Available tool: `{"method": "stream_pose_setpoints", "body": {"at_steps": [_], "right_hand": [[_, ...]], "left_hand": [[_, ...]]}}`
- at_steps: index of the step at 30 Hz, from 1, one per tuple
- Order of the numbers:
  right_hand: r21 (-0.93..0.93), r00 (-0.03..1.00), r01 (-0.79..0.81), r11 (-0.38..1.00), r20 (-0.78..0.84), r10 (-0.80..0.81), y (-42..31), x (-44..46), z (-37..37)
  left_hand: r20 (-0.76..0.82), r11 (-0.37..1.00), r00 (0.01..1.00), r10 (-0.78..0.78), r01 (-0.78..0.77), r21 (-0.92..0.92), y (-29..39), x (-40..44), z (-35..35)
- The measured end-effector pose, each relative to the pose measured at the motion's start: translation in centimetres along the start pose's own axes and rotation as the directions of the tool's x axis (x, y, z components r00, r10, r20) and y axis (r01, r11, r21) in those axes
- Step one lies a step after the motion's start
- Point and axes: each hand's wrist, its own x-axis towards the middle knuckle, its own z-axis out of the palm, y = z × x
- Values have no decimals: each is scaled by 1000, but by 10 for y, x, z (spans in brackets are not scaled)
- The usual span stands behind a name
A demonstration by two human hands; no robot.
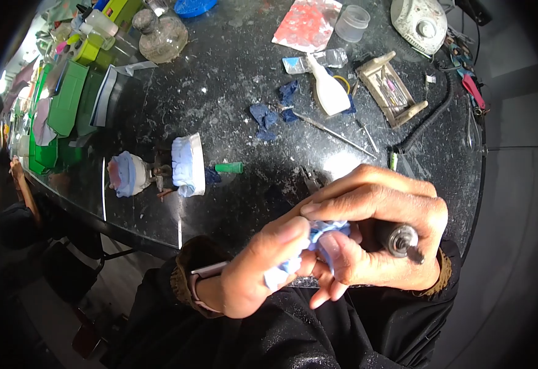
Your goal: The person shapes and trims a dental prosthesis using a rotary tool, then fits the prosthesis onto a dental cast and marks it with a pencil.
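Observation:
Both of my hands are close together above the table's front edge. My left hand (250, 264) pinches a small pale-blue and white dental piece (327, 232), mostly covered by fingers. My right hand (386, 203) is wrapped round a dark rotary handpiece (402, 238), its round end facing me. The right thumb presses against the blue piece; the handpiece's working tip is hidden. To the left, a pale-blue dental model with a white base (189, 165) stands beside a hinged articulator (160, 172) bearing another dental model (127, 174). A short green piece (229, 167) lies close by.
A white squeeze bottle (330, 92), a metal carving tool (337, 136), a tool rack (392, 89), a black cable (429, 117) and a dusty white device (420, 24) lie beyond. Farther left are a glass bottle (162, 42), a green box (61, 101) and another person's arm (23, 181).

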Motion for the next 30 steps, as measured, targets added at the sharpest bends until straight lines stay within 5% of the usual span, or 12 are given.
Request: {"method": "stream_pose_setpoints", "body": {"at_steps": [2,8,14,17,19,24,30], "right_hand": [[-33,1000,-6,999,-7,6,-2,-1,3],[-52,1000,-3,999,8,4,-8,-3,7],[-103,998,33,994,52,-27,-8,-4,6],[-120,998,56,991,45,-51,-7,-5,8],[-105,999,26,994,43,-21,-9,-4,8],[-116,999,54,992,0,-54,-6,-2,11],[-143,1000,-8,990,29,12,-11,-3,10]], "left_hand": [[240,976,969,59,-6,-219,1,1,-15],[38,972,984,-175,178,-153,16,-9,-14],[-42,979,978,-202,201,-25,20,-13,-18],[-299,970,923,-241,237,-50,16,-15,-14],[-203,977,956,-214,211,-36,21,-13,-13],[-263,989,964,-36,71,126,23,-16,1],[-28,973,999,-43,48,226,29,-10,-11]]}}
